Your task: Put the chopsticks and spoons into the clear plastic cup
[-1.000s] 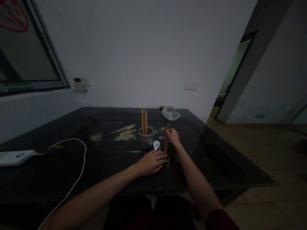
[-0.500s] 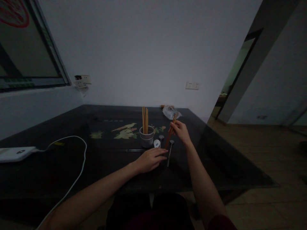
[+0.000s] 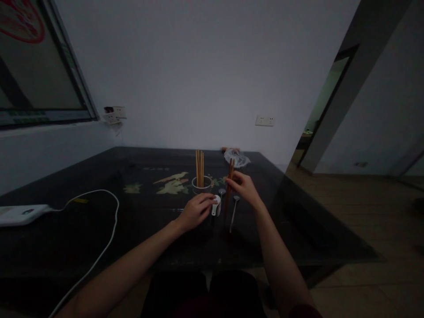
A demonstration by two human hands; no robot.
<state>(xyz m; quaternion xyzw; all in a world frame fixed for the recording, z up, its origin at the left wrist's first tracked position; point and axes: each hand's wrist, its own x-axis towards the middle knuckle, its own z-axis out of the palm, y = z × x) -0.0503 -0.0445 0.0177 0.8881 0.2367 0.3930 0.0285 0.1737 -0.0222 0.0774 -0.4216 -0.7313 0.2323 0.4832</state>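
Note:
My right hand (image 3: pixel 244 187) pinches a pair of brown chopsticks (image 3: pixel 228 194), held nearly upright above the dark table (image 3: pixel 145 238). My left hand (image 3: pixel 195 212) reaches over the table with its fingers stretched out, in front of a metal cup (image 3: pixel 195 190) and partly hiding it. Several lighter chopsticks (image 3: pixel 200 170) stand in that cup. By the left fingertips lies a white spoon (image 3: pixel 214 210); whether they touch it I cannot tell. Beside it is a metal spoon (image 3: pixel 221 192), and another long-handled metal spoon (image 3: pixel 233 214) lies below my right hand.
A crumpled clear plastic bag (image 3: pixel 236 158) lies at the back edge near the wall. On the left, a white power bank (image 3: pixel 24 215) trails a white cable (image 3: pixel 116 212) toward me. A dark flat object (image 3: pixel 309 225) rests at the right.
My right hand has moved slightly left and down, bringing the chopsticks from a slant to nearly upright. My left hand has drawn back left, away from the chopsticks' lower ends, toward the cup and white spoon.

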